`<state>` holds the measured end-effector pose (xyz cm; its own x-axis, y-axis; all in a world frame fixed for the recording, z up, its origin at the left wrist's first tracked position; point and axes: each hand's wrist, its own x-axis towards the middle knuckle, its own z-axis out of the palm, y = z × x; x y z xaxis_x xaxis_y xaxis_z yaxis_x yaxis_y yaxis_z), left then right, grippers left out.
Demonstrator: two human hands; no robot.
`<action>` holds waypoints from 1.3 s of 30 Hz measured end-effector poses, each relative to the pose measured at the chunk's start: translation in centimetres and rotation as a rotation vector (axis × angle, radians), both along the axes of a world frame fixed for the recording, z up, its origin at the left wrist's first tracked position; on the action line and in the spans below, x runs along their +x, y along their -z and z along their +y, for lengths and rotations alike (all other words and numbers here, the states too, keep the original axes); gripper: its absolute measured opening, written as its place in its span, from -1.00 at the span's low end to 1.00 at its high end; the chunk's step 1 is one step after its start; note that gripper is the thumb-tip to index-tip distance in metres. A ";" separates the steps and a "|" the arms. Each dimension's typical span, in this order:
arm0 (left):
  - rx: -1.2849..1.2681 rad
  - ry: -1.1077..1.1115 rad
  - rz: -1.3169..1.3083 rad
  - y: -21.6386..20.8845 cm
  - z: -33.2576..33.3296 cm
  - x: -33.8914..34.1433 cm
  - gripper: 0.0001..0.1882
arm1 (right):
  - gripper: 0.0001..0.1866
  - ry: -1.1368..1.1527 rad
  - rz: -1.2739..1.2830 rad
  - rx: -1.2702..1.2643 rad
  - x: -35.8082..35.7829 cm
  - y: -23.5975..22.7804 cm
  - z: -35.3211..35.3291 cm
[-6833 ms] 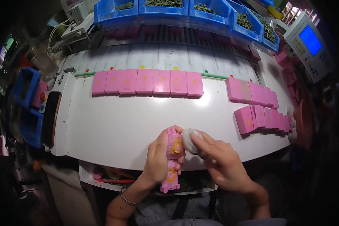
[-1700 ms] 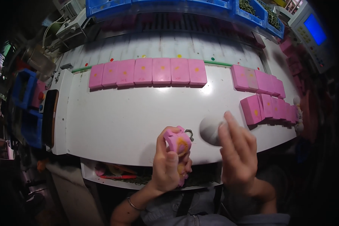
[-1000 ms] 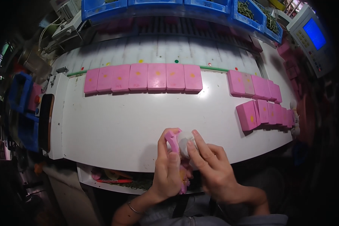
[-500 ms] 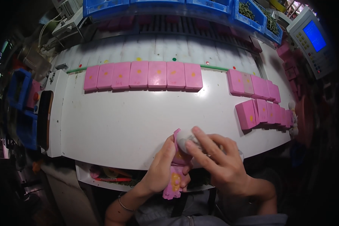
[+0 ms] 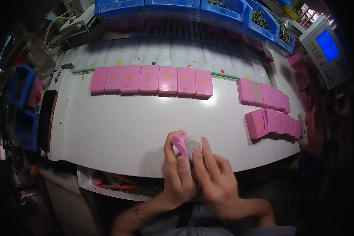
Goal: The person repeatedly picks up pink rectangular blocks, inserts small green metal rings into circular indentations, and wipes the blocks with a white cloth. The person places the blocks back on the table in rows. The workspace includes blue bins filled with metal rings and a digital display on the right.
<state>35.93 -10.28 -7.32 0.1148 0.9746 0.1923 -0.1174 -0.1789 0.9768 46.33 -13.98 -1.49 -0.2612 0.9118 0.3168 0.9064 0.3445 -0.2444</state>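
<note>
Near the front edge of the white table, my left hand grips a soft-looking pink mould piece, tilted upright between thumb and fingers. Close against its right side, my right hand holds a greyish-white rounded wad under its fingers; blur hides whether it is cloth or a pouch. The hands meet at the heels, and the lower part of the mould piece is covered by them. A row of pink blocks with yellow marks stands across the table beyond.
Two more groups of pink blocks stand at the right. A white belt with coloured dots runs behind a green strip. Blue bins hang above it. At far right is a control panel; below the table edge, an open drawer.
The pink piece, earlier spread with its yellow-orange inside showing, is now raised and turned up in my left hand. My right hand has moved left and closer. The belt's dots have shifted left.
</note>
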 end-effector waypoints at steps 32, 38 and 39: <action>-0.267 0.013 -0.119 -1.8 0.3 -2.5 -0.52 | -0.53 -0.062 0.018 0.023 0.0 -1.1 0.7; -0.015 -0.046 0.040 -0.1 0.9 -1.7 -0.53 | -0.55 -0.062 -0.068 0.112 -1.3 -1.0 0.1; -0.073 -0.034 0.004 0.1 0.7 -1.9 -0.53 | -0.55 -0.077 -0.031 0.056 -1.0 -1.4 0.4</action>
<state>34.06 -9.54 -7.45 0.0821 0.9893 0.1205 -0.1091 -0.1112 0.9878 45.30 -13.62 -0.10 -0.3406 0.8696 0.3575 0.8833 0.4262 -0.1950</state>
